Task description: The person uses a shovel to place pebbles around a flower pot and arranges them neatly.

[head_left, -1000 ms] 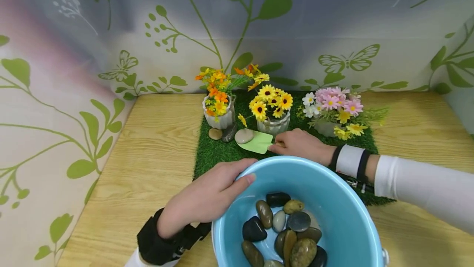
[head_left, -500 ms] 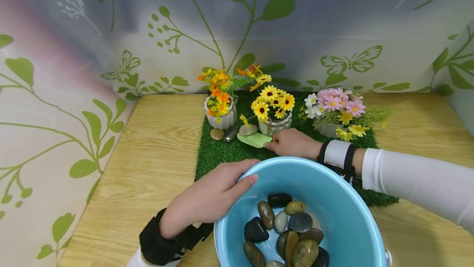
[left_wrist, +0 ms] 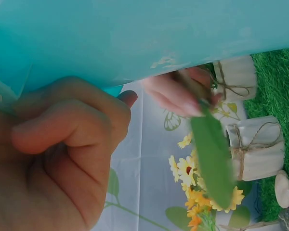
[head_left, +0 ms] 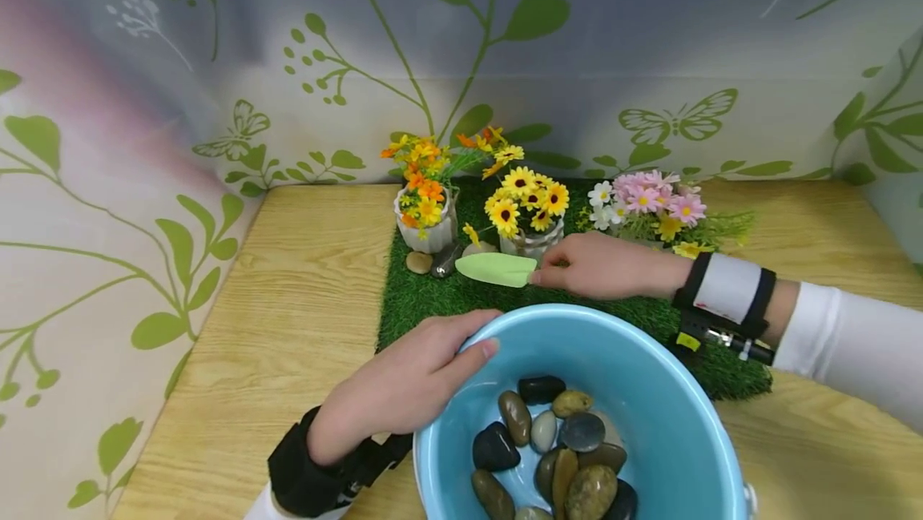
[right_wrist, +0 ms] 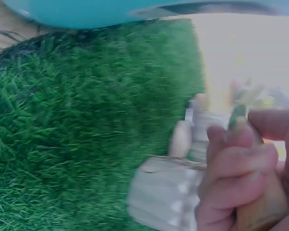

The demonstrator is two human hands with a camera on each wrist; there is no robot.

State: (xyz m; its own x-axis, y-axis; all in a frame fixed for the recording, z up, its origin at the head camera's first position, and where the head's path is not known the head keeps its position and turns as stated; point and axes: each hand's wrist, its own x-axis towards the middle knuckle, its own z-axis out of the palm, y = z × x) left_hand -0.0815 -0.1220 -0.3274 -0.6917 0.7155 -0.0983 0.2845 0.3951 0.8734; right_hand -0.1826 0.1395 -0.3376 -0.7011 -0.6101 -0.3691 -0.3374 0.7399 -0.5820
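My left hand (head_left: pixel 400 380) grips the rim of a light blue bucket (head_left: pixel 678 392), thumb on the rim at its left side. Several dark, brown and grey pebbles (head_left: pixel 594 492) lie inside it. Past the bucket, my right hand (head_left: pixel 613 265) holds a garden trowel by its wooden handle (right_wrist: pixel 262 204). The trowel's pale green blade (head_left: pixel 496 268) points left and carries nothing. Behind the blade, a pale pebble (head_left: pixel 477 248) sits partly hidden beside the middle flowerpot (head_left: pixel 534 241). A dark pebble (head_left: pixel 445 261) and a tan one (head_left: pixel 419 263) are left of it.
A green grass mat (head_left: pixel 414 304) lies on the wooden table (head_left: pixel 303 288) under the pots. Orange flowers stand in a white pot (head_left: pixel 427 235) at the left, and pink flowers (head_left: pixel 652 198) at the right. A leaf-patterned cloth (head_left: pixel 577 103) hangs behind.
The pale pebble slid off the trowel blade onto the mat by the middle pot. My right hand then lifted the trowel and drew back slightly. My left hand kept its hold on the bucket.
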